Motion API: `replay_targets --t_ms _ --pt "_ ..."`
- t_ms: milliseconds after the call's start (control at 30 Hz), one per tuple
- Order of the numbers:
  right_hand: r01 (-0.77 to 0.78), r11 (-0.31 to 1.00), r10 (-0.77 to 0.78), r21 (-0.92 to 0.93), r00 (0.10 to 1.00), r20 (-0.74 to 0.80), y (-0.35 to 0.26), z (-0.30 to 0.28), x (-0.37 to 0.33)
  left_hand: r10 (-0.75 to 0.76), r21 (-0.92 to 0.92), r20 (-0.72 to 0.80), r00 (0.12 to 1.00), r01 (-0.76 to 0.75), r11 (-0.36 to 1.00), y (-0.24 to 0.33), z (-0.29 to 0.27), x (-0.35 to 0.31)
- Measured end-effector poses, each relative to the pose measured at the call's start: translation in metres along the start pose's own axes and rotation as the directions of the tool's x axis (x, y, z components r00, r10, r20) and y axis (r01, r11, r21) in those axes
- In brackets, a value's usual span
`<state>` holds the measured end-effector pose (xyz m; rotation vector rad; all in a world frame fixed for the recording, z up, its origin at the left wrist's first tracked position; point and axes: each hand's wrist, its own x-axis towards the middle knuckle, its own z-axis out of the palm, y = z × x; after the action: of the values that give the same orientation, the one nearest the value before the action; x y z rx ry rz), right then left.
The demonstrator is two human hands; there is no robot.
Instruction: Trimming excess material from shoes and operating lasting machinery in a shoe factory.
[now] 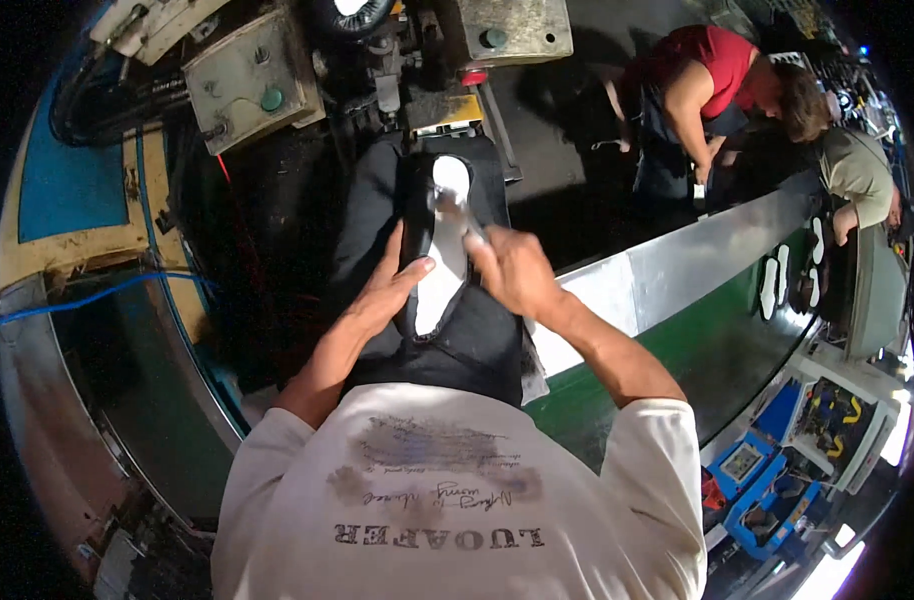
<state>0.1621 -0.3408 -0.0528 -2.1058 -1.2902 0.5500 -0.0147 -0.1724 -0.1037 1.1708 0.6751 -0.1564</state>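
A black shoe upper with a white sole face [442, 275] lies lengthwise on my lap, white side up and its narrow end away from me. My left hand [382, 295] is closed round its left side, the thumb pressing the white face's edge. From the right, my right hand [514, 268] grips a small metal hand tool [449, 203], its fingers wrapped tight. The tool's end lies over the narrow middle of the white face. Motion smears it, so its exact kind does not show.
Worn metal machine boxes [252, 85] with green buttons stand ahead. A green conveyor belt [667, 335] with a metal side rail [667, 275] runs at my right, carrying several white-soled pieces [770, 288]. A person in red [702, 75] bends over beyond it, another person [857, 170] beside. Blue trays [767, 500] sit lower right.
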Motion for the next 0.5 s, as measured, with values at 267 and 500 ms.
replay_targets --t_ms 267,500 --pt "-0.095 0.995 0.094 0.006 0.988 0.123 -0.028 0.014 -0.026 0.217 0.19 0.074 0.973 -0.227 0.955 -0.024 0.001 -0.019" --pt "-0.282 0.958 0.267 0.055 0.943 0.199 -0.032 -0.042 -0.047 0.026 0.595 0.214 0.977 -0.151 0.79 0.119 -0.082 -0.076"
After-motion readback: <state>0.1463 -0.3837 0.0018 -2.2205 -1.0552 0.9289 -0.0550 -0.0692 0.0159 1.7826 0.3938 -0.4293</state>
